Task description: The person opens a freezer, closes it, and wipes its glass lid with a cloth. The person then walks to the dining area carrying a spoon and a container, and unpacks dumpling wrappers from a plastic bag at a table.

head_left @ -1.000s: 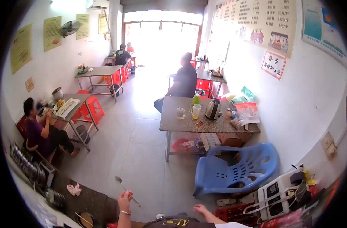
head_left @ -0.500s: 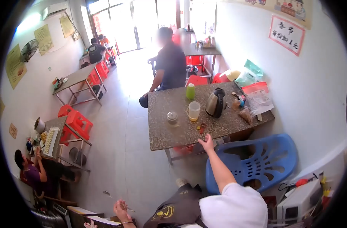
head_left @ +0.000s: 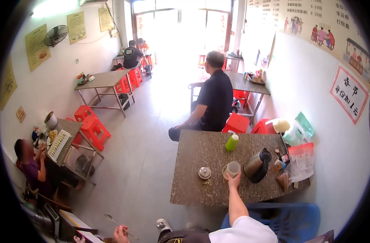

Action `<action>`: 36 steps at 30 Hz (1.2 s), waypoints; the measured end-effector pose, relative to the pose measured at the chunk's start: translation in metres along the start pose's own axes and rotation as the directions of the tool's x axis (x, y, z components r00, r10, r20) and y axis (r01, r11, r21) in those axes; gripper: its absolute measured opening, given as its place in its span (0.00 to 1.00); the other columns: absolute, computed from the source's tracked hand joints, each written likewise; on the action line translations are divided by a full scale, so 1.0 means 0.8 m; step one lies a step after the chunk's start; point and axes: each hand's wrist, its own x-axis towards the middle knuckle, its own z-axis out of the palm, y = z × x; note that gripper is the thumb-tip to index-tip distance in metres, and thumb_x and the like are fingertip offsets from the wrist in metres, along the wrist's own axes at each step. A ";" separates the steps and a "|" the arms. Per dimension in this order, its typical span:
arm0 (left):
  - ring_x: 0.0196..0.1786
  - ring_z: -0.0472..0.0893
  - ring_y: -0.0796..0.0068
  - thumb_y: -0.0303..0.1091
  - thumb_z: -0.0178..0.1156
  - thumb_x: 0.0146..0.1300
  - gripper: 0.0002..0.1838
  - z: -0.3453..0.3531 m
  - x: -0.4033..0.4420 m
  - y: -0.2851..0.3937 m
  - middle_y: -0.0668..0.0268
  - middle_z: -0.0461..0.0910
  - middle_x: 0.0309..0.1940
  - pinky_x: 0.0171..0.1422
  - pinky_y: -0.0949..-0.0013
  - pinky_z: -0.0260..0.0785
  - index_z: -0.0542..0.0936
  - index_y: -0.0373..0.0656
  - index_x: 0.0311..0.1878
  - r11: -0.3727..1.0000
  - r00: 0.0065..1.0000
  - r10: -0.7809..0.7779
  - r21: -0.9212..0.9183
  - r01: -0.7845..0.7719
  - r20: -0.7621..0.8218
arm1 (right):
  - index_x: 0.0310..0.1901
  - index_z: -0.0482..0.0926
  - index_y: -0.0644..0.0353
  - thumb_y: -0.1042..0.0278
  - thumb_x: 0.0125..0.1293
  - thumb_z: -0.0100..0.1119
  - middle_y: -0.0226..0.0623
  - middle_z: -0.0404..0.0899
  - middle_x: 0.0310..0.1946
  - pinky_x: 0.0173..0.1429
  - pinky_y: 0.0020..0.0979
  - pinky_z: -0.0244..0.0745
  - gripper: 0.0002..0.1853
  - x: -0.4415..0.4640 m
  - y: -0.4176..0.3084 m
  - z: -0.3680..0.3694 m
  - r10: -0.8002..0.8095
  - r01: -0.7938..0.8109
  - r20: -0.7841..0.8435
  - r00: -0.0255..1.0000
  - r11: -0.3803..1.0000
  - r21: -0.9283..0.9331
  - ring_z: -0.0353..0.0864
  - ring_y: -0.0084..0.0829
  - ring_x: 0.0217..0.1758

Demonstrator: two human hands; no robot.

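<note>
My right hand [head_left: 233,180] is closed around a clear plastic cup [head_left: 233,169] on the speckled table [head_left: 193,194]. Low in the view, my left hand [head_left: 121,233] grips a long thin metal spoon [head_left: 117,222], its bowl pointing up and left. Right of the cup stands a steel kettle [head_left: 256,166] with a black handle. A green bottle [head_left: 232,143] is behind the cup, and a small lidded jar [head_left: 204,173] sits to its left.
A blue plastic chair [head_left: 294,218] is against the table's near side. Beyond the table sits a person in black [head_left: 215,97]. Another person [head_left: 33,168] sits at the left table [head_left: 77,126], near red stools [head_left: 95,131]. Bags [head_left: 301,162] lie at the table's right edge.
My right hand has reached forward from the table's near edge and taken hold of the cup. The left hand still holds the spoon. The camera view has shifted.
</note>
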 end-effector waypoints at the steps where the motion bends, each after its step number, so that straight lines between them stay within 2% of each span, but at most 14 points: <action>1: 0.41 0.75 0.74 0.33 0.52 0.61 0.13 0.016 0.003 0.009 0.63 0.76 0.37 0.39 0.74 0.67 0.72 0.37 0.47 1.000 1.000 0.001 -0.014 -0.001 0.004 | 0.61 0.57 0.61 0.69 0.40 0.72 0.45 0.65 0.56 0.61 0.36 0.60 0.45 -0.001 -0.016 -0.009 -0.014 0.014 -0.003 1.000 1.000 0.001 0.64 0.41 0.61; 4: 0.41 0.75 0.74 0.32 0.52 0.61 0.09 0.050 0.025 0.039 0.64 0.76 0.37 0.39 0.74 0.67 0.73 0.39 0.43 0.999 0.996 0.032 0.027 -0.035 0.086 | 0.60 0.58 0.62 0.69 0.41 0.72 0.43 0.65 0.56 0.60 0.35 0.62 0.43 -0.004 -0.023 -0.018 -0.127 0.121 0.055 0.990 0.988 0.096 0.66 0.37 0.59; 6: 0.41 0.75 0.74 0.33 0.53 0.60 0.11 0.055 0.067 0.034 0.64 0.76 0.38 0.43 0.73 0.67 0.72 0.39 0.44 0.917 0.942 0.177 0.301 -0.263 0.285 | 0.59 0.60 0.62 0.69 0.40 0.72 0.43 0.66 0.55 0.59 0.35 0.63 0.42 -0.013 -0.060 -0.038 -0.189 0.178 0.071 0.979 0.975 0.136 0.67 0.37 0.58; 7: 0.41 0.75 0.74 0.33 0.53 0.60 0.11 0.066 0.085 0.040 0.64 0.76 0.38 0.43 0.73 0.67 0.72 0.39 0.44 0.913 0.935 0.180 0.302 -0.274 0.305 | 0.58 0.61 0.62 0.69 0.40 0.72 0.43 0.68 0.54 0.58 0.35 0.64 0.41 -0.021 -0.092 -0.054 -0.256 0.237 0.101 0.961 0.957 0.169 0.69 0.36 0.56; 9: 0.33 0.76 0.77 0.34 0.51 0.61 0.07 0.094 0.114 0.055 0.68 0.77 0.29 0.36 0.73 0.68 0.75 0.42 0.32 0.997 0.985 0.081 -0.004 -0.081 0.152 | 0.58 0.60 0.62 0.63 0.43 0.72 0.42 0.68 0.53 0.57 0.33 0.65 0.41 -0.035 -0.159 -0.082 -0.320 0.282 0.134 0.938 0.928 0.244 0.69 0.33 0.56; 15: 0.33 0.77 0.76 0.33 0.52 0.60 0.08 0.132 0.169 0.106 0.66 0.77 0.28 0.35 0.75 0.69 0.75 0.40 0.31 0.995 0.959 0.092 0.000 -0.096 0.268 | 0.54 0.66 0.62 0.64 0.38 0.73 0.42 0.73 0.49 0.57 0.32 0.66 0.39 -0.101 -0.392 -0.146 -0.561 0.558 0.273 0.782 0.824 0.097 0.72 0.34 0.53; 19: 0.34 0.77 0.76 0.33 0.52 0.60 0.07 0.140 0.206 0.120 0.66 0.77 0.30 0.37 0.74 0.69 0.75 0.40 0.31 0.995 0.941 0.081 0.024 -0.094 0.328 | 0.54 0.67 0.59 0.65 0.35 0.73 0.41 0.72 0.51 0.56 0.36 0.68 0.39 -0.149 -0.509 -0.164 -0.844 0.838 0.255 0.473 0.520 0.166 0.73 0.39 0.53; 20: 0.34 0.77 0.75 0.33 0.52 0.61 0.07 0.141 0.215 0.122 0.67 0.77 0.30 0.37 0.73 0.70 0.75 0.40 0.31 0.996 0.940 0.085 -0.006 -0.088 0.331 | 0.54 0.67 0.59 0.65 0.35 0.73 0.41 0.72 0.51 0.56 0.36 0.68 0.39 -0.159 -0.533 -0.164 -0.834 0.830 0.254 0.491 0.536 0.155 0.73 0.39 0.53; 22: 0.33 0.78 0.74 0.32 0.52 0.61 0.06 0.138 0.228 0.126 0.67 0.77 0.30 0.36 0.72 0.71 0.74 0.41 0.32 0.997 0.938 0.078 -0.019 -0.076 0.338 | 0.53 0.68 0.60 0.63 0.37 0.72 0.41 0.74 0.49 0.52 0.36 0.72 0.37 -0.179 -0.571 -0.161 -0.941 0.929 0.190 0.281 0.316 0.191 0.75 0.40 0.50; 23: 0.32 0.77 0.75 0.33 0.52 0.61 0.06 0.134 0.233 0.128 0.67 0.77 0.29 0.35 0.73 0.70 0.74 0.41 0.32 0.996 0.933 0.092 -0.027 -0.088 0.348 | 0.53 0.68 0.60 0.63 0.37 0.72 0.41 0.74 0.49 0.52 0.36 0.72 0.37 -0.188 -0.587 -0.160 -0.936 0.925 0.193 0.295 0.330 0.188 0.75 0.40 0.50; 25: 0.31 0.77 0.76 0.33 0.52 0.61 0.06 0.121 0.248 0.132 0.68 0.77 0.29 0.34 0.74 0.70 0.74 0.41 0.33 0.994 0.929 0.109 -0.038 -0.102 0.353 | 0.51 0.70 0.62 0.62 0.42 0.70 0.41 0.75 0.47 0.49 0.35 0.74 0.32 -0.203 -0.617 -0.155 -0.982 0.970 0.149 0.114 0.142 0.196 0.76 0.40 0.47; 28: 0.37 0.77 0.75 0.34 0.53 0.60 0.06 0.088 0.275 0.136 0.67 0.76 0.34 0.41 0.71 0.69 0.74 0.42 0.35 0.997 0.933 0.074 0.005 -0.081 0.353 | 0.47 0.73 0.64 0.63 0.47 0.66 0.42 0.77 0.43 0.46 0.34 0.76 0.25 -0.228 -0.659 -0.148 -0.996 0.970 0.094 0.013 0.035 0.239 0.78 0.39 0.43; 32: 0.37 0.76 0.75 0.34 0.52 0.60 0.07 0.054 0.280 0.152 0.68 0.76 0.34 0.41 0.71 0.69 0.74 0.42 0.37 0.996 0.960 0.081 0.001 -0.085 0.269 | 0.41 0.77 0.63 0.66 0.52 0.63 0.42 0.79 0.36 0.39 0.30 0.78 0.15 -0.249 -0.687 -0.117 -0.991 0.974 -0.123 -0.049 -0.075 0.213 0.80 0.36 0.36; 36: 0.37 0.76 0.77 0.36 0.52 0.61 0.07 0.029 0.290 0.157 0.69 0.77 0.33 0.41 0.72 0.69 0.74 0.43 0.36 0.997 0.972 0.074 0.009 -0.078 0.225 | 0.43 0.69 0.55 0.61 0.57 0.56 0.44 0.78 0.37 0.32 0.35 0.78 0.14 -0.263 -0.704 -0.107 -0.998 0.978 -0.043 -0.046 -0.053 0.202 0.80 0.43 0.34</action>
